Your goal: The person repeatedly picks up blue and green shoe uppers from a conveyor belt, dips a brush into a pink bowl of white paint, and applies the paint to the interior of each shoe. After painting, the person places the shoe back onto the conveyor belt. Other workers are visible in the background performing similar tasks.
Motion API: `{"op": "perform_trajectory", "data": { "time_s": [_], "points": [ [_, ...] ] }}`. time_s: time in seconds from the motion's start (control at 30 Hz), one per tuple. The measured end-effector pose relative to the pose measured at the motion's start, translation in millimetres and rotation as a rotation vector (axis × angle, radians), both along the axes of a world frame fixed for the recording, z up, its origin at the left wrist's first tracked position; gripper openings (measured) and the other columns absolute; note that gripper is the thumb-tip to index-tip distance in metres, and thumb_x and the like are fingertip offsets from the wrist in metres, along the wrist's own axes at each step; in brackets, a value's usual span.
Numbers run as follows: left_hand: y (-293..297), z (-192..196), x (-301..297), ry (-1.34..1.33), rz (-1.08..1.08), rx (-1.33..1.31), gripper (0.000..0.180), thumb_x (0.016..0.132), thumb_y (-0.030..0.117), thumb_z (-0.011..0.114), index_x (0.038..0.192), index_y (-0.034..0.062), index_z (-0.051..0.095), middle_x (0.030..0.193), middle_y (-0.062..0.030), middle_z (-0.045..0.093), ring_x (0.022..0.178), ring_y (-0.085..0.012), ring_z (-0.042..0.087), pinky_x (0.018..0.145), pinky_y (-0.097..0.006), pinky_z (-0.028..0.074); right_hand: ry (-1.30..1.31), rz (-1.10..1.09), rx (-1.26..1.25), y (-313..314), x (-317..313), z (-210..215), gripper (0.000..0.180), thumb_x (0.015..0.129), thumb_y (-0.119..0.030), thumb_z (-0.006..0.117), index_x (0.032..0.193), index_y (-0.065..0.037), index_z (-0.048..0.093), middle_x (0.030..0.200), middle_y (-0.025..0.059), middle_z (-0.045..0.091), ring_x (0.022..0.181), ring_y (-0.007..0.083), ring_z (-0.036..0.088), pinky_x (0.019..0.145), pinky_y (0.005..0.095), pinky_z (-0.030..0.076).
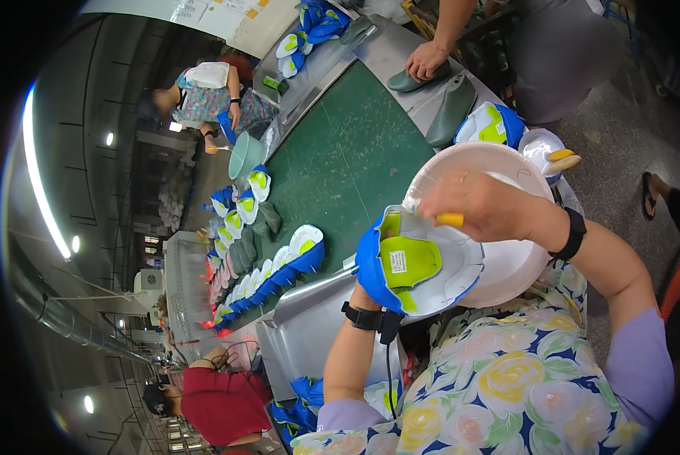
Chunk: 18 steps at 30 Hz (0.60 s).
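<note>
My left hand [364,297] holds up a blue and white shoe upper [416,262] with a lime green tongue, gripping it from below; the hand is mostly hidden behind it. My right hand [485,203] is closed on a brush with a yellow handle [450,220], its tip at the upper's white rim. Behind both sits a white bowl [507,262], close to my chest. A black band is on each wrist.
A green conveyor belt [340,167] runs away from me, with rows of blue and white uppers [268,273] and grey-green insoles [451,110] along it. Another person's hand [426,59] presses an insole at the far side. Two more people sit at the left.
</note>
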<state>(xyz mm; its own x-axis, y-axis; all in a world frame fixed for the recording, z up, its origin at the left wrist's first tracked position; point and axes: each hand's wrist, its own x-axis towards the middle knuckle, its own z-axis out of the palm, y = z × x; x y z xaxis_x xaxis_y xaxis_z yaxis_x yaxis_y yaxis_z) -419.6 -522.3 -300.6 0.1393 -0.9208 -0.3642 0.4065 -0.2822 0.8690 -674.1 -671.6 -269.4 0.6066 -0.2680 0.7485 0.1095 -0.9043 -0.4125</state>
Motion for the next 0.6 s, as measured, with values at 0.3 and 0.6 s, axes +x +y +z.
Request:
{"op": "perform_trajectory", "data": {
  "time_s": [0.3,0.6],
  "points": [
    [1.4,4.6,7.6,0.242,0.028,-0.042,0.052,0.101,0.043,0.053,0.141,0.0092,0.051,0.128,-0.0137,0.065,0.113,-0.0303,0.067,0.096,-0.049,0.057,0.138,0.1,0.171,-1.2,-21.3,-7.0,0.017,0.085,-0.008,0.07,0.098,-0.006,0.06,0.092,0.0124,0.066,0.085,0.0337,0.066,0.073,0.0406,0.053],
    [4.9,-4.3,3.1,0.33,0.023,-0.139,0.046,0.103,0.036,0.056,0.14,0.0092,0.053,0.123,-0.0151,0.068,0.11,-0.0309,0.069,0.093,-0.049,0.059,0.155,-0.083,0.485,-9.0,20.4,-7.1,0.027,0.088,-0.019,0.074,0.094,0.0,0.055,0.083,0.0211,0.066,0.076,0.0416,0.063,0.068,0.0452,0.051]
  ]
}}
